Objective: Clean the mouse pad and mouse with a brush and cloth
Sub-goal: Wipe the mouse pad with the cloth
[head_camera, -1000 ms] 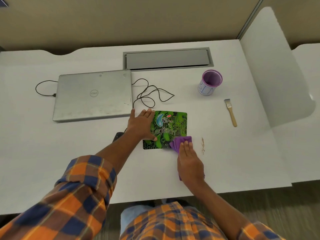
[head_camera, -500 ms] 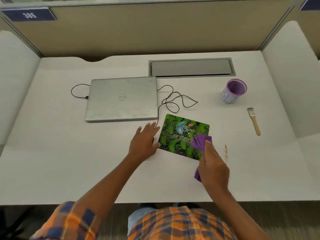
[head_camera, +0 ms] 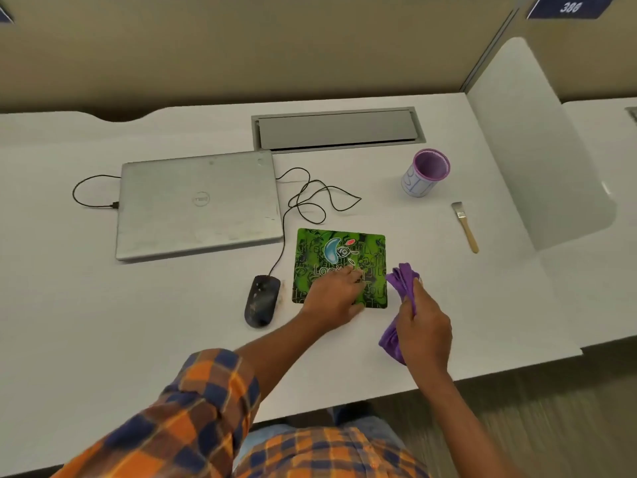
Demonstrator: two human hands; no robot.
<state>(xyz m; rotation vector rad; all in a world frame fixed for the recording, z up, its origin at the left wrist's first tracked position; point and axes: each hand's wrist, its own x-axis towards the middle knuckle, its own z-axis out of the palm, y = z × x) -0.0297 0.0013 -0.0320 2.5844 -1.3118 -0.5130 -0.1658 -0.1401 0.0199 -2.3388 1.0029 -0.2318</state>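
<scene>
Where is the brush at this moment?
In the head view the brush lies at the right of the desk, near the purple cup, untouched.

Occlusions: the left hand (head_camera: 336, 294) lies over the lower part of the green printed mouse pad (head_camera: 339, 246), covering the white lettering there. The right hand (head_camera: 425, 334) wraps the middle of the purple cloth (head_camera: 403, 279); most of its fingers are out of sight. Blue number plate (head_camera: 568, 6), top right: blurred, cut by the upper edge, digits uncertain. Blue marks on the white cup with purple rim (head_camera: 422, 177): unreadable. The orange-and-blue plaid sleeve (head_camera: 179, 419) runs off the bottom edge, the white table (head_camera: 103, 322) off the left.
</scene>
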